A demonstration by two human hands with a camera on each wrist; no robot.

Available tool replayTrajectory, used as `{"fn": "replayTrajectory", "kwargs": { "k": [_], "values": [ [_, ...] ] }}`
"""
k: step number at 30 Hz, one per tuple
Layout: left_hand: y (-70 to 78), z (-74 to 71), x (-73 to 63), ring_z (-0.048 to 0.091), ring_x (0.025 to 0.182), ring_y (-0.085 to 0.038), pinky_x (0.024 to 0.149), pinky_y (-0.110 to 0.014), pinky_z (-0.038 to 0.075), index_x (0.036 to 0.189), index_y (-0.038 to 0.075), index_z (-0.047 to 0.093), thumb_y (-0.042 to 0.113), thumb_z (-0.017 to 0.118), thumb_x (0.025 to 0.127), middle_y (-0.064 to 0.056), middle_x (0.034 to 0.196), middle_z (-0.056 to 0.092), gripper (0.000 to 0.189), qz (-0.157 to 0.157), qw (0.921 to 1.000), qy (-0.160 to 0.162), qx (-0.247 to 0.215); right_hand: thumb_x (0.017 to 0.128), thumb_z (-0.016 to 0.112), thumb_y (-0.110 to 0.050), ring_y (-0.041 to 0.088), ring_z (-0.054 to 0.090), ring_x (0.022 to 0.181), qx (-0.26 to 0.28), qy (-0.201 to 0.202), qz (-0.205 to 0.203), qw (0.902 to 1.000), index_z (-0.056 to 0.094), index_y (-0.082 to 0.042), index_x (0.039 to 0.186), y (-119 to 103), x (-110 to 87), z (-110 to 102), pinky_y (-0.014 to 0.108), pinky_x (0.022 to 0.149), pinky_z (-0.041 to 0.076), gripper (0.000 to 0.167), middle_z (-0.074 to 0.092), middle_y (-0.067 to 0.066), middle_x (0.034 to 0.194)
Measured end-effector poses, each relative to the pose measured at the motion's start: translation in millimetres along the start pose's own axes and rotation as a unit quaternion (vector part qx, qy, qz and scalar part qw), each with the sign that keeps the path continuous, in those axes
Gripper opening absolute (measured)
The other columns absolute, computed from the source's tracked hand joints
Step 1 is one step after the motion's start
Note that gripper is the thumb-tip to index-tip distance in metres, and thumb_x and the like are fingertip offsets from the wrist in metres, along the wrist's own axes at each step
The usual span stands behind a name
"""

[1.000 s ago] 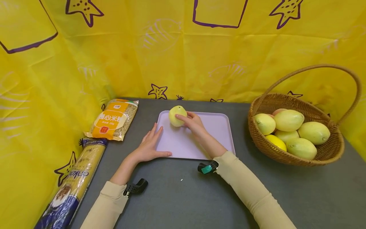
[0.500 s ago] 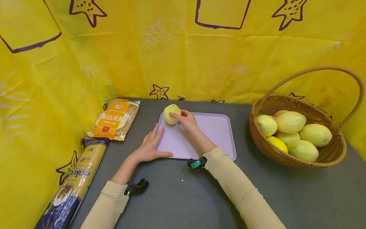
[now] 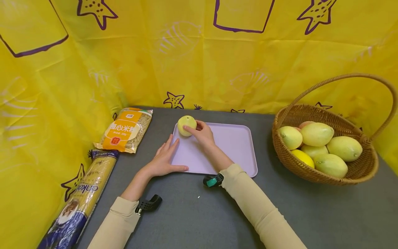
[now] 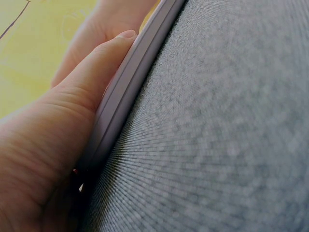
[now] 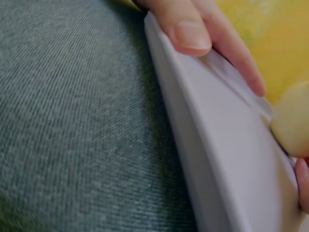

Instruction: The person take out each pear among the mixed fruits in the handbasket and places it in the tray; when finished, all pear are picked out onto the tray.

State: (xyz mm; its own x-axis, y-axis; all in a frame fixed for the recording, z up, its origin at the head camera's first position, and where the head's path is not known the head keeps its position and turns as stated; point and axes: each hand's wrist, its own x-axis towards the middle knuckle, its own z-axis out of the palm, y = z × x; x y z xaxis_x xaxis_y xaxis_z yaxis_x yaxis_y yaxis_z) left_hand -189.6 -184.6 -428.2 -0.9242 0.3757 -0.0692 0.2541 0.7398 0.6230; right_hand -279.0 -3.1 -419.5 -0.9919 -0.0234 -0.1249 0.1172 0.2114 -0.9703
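Note:
A round pale yellow-green fruit point(image 3: 187, 126), with a small dimple on top, is at the back left corner of the lilac tray point(image 3: 230, 148). My right hand point(image 3: 203, 135) grips it from the right side, thumb in front; the fingers behind it are partly hidden. In the right wrist view the fruit point(image 5: 292, 121) appears at the right edge, low against the tray. My left hand point(image 3: 163, 160) rests spread at the tray's left front corner, fingers along the left rim and thumb on the front rim. The left wrist view shows that thumb point(image 4: 104, 60) lying straight along the rim.
To the right stands a wicker basket point(image 3: 283, 155) with a tall handle and several yellow-green fruits. A rice noodle bag point(image 3: 125, 129) and a long spaghetti pack point(image 3: 90, 186) lie at the left. Behind the grey table point(image 3: 192, 221) hangs a yellow cloth point(image 3: 133, 69).
My right hand has carried the fruit leftward to the tray's back left corner, then lowered it slightly. My left hand has stayed at the tray's edge.

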Motion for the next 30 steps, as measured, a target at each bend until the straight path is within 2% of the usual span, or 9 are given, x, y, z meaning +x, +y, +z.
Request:
{"fn": "replayTrajectory", "kwargs": {
  "k": [15,20,25,30],
  "values": [
    [-0.9,1.8,-0.5,0.000,0.143,-0.049,0.110,-0.065,0.004,0.157,0.006,0.013,0.060,0.075,0.076,-0.019,0.161,-0.011,0.115,0.000,1.0000,0.005,0.005,0.075,0.083,-0.043,0.020,0.056,0.115,-0.022,-0.006,-0.023,0.9995,0.051,-0.010,0.139,7.4,-1.0,-0.4,0.034,0.097,0.045,0.079,0.059,0.007,0.129],
    [-1.0,1.5,-2.5,0.000,0.143,-0.048,0.110,-0.065,0.003,0.156,0.005,0.013,0.059,0.075,0.076,-0.019,0.161,-0.012,0.115,-0.001,1.0000,0.004,0.004,0.075,0.085,-0.037,0.021,0.058,0.114,-0.026,-0.012,-0.032,0.9991,0.050,-0.008,0.140,9.4,-1.7,1.8,0.033,0.096,0.047,0.079,0.060,0.009,0.128],
    [-2.2,1.8,-2.7,0.000,0.144,-0.048,0.110,-0.064,0.002,0.156,0.004,0.013,0.059,0.076,0.076,-0.020,0.161,-0.012,0.115,0.005,1.0000,0.006,0.001,0.076,0.085,-0.032,0.022,0.057,0.115,-0.010,-0.027,-0.041,0.9987,0.046,-0.007,0.142,10.0,-1.6,1.3,0.033,0.097,0.046,0.081,0.058,0.010,0.131],
    [-4.2,3.7,-0.7,-0.001,0.144,-0.047,0.111,-0.063,0.002,0.156,0.005,0.013,0.059,0.075,0.077,-0.019,0.161,-0.012,0.115,0.010,0.9999,0.006,0.004,0.078,0.084,-0.024,0.023,0.052,0.121,0.041,-0.047,-0.032,0.9975,0.041,-0.006,0.145,9.5,-0.8,-4.7,0.034,0.102,0.042,0.082,0.053,0.012,0.136]
  ]
}}
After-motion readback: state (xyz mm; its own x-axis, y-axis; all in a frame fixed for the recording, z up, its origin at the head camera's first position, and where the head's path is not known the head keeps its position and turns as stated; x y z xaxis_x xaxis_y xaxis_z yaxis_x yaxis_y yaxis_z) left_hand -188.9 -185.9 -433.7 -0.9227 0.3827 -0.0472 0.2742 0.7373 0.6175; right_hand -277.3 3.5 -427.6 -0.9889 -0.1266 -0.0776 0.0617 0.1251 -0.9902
